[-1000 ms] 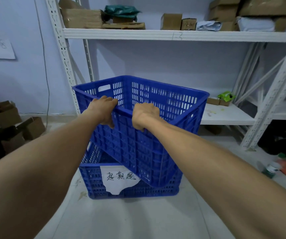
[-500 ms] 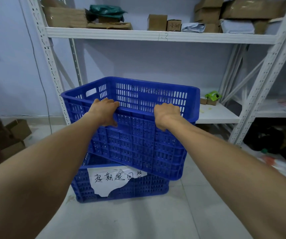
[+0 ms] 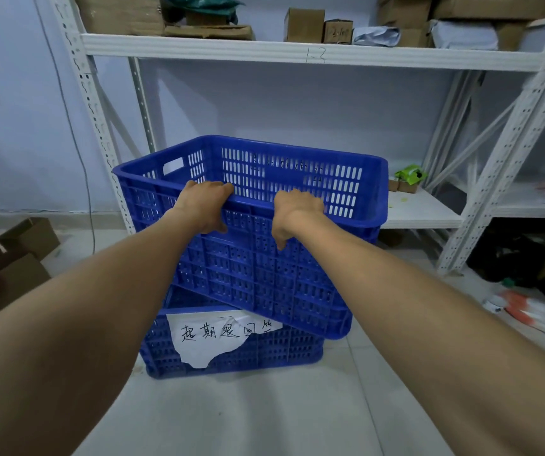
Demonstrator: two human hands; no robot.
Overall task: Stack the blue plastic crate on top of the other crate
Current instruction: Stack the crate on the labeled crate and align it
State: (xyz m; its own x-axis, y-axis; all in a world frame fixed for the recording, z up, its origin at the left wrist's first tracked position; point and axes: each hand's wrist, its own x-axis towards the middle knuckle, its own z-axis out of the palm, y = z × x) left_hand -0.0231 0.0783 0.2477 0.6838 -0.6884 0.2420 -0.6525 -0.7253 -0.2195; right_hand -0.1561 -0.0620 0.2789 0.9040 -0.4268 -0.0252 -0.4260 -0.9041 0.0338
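A blue slotted plastic crate (image 3: 258, 268) is held by its near rim, slightly tilted, with its right end overhanging a second blue crate (image 3: 264, 353) that stands on the floor beneath it. The lower crate carries a torn white paper label (image 3: 211, 337) with handwriting on its front. My left hand (image 3: 203, 205) grips the near rim left of centre, fingers curled over the edge. My right hand (image 3: 294, 212) grips the same rim to the right. The upper crate looks empty inside.
White metal shelving (image 3: 264, 54) stands right behind the crates, with cardboard boxes on its top shelf and a green item (image 3: 411, 174) on the lower shelf. Open cardboard boxes (image 3: 17, 251) lie on the floor at left. Bags and packets (image 3: 527, 311) clutter the floor at right.
The upper crate has turned squarer over the lower crate and sits lower and more level. Both hands stayed on its near rim.
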